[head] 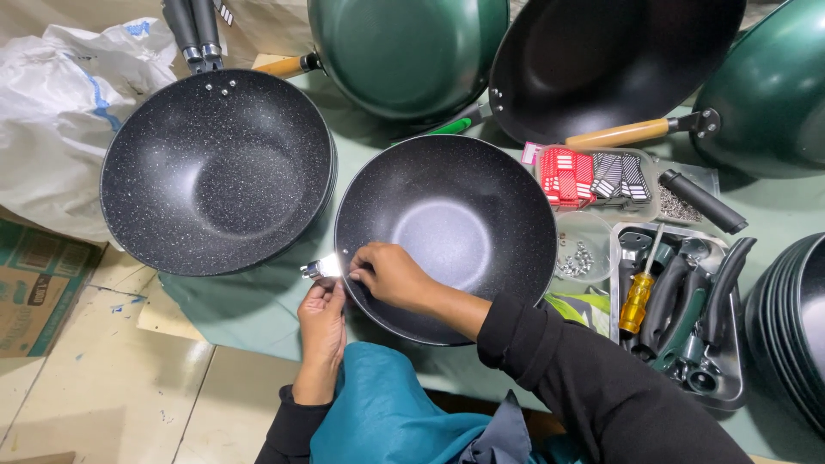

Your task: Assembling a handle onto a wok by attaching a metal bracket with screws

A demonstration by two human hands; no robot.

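Green cloth [258,309] covers the worktable, its near left edge giving way to pale floor tiles [112,404]. Two dark speckled woks take up most of the surface: the larger stack of woks [215,172] at far left, and the single wok [447,232] at centre, their rims nearly touching, with only a narrow wedge of cloth between them. Further woks [601,60] crowd the far edge, wooden handles [619,133] pointing toward the centre, and a pile of pans [799,318] closes the right edge. A metal tray [726,391] of handles and a yellow-handled screwdriver [638,301] sits just right of the central wok, leaving little free room there. The right hand [391,275] rests on the near left rim of the central wok, fingers curled and pressed to the edge. The left hand [322,318], just outside the rim, pinches a small shiny metal fitting [322,268] between thumb and fingertips, held against the wok's outer wall.
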